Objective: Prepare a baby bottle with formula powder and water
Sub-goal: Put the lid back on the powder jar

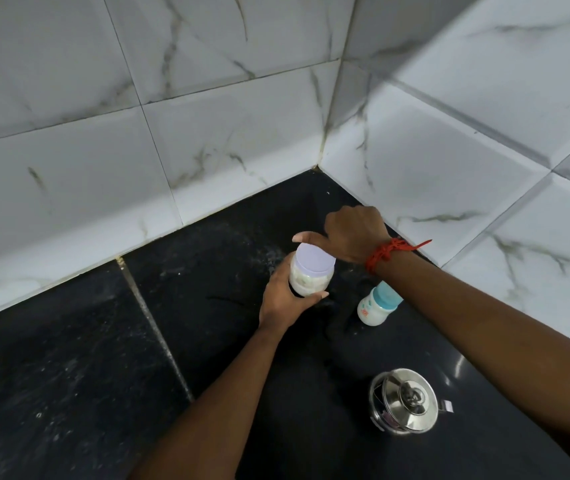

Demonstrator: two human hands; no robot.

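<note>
A clear jar of pale formula powder (pixel 307 280) with a lilac lid (pixel 314 258) is held above the black counter. My left hand (pixel 281 299) wraps around the jar's body from below and the left. My right hand (pixel 352 233) sits over the lid's far side, thumb stretched along its rim, and a red thread circles that wrist. A baby bottle (pixel 375 308) with a light blue cap stands on the counter to the right of the jar, partly behind my right forearm.
A small steel pot with a knobbed lid (pixel 404 401) stands near the front right of the black stone counter (pixel 103 358). White marbled tile walls (pixel 207 133) meet in a corner just behind my hands. White specks dust the counter.
</note>
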